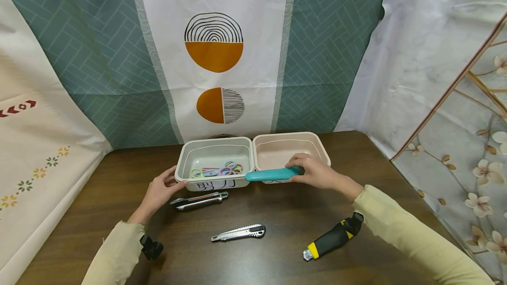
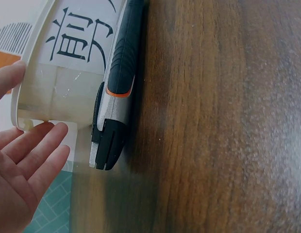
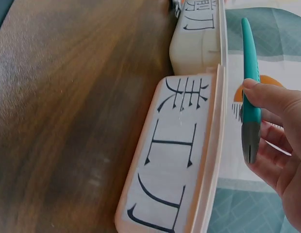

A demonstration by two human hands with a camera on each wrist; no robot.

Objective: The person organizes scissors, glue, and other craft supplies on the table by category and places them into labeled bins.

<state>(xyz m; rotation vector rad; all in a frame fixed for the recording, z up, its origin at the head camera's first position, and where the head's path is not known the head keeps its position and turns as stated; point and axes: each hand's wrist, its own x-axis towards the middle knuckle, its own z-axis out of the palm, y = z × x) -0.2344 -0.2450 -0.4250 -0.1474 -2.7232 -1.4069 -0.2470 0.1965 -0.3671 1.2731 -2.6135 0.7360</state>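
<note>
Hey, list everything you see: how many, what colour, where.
Table: one, brown, centre.
Grey bin: one, pale, table's far side.
Pink bin: one, pale, right of grey bin.
Labels: two, white with black characters, bin fronts.
Scissors: count unclear, pastel, inside grey bin.
Orange-trimmed knife: one, black and silver, before grey bin.
Silver cutter: one, silver and black, mid-table.
Yellow-ended cutter: one, black and yellow, table's right.
Teal tool: one, teal and grey, right grip.
Backdrop: one, multicoloured, behind table.
Cream cloth: one, cream, left.
Floral cloth: one, whitish, right.
Sleeves: two, pale yellow, forearms.
Wrist devices: two, black, by sleeves.
Left grip: one, bare, grey bin's corner.
Right grip: one, bare, teal tool.
</note>
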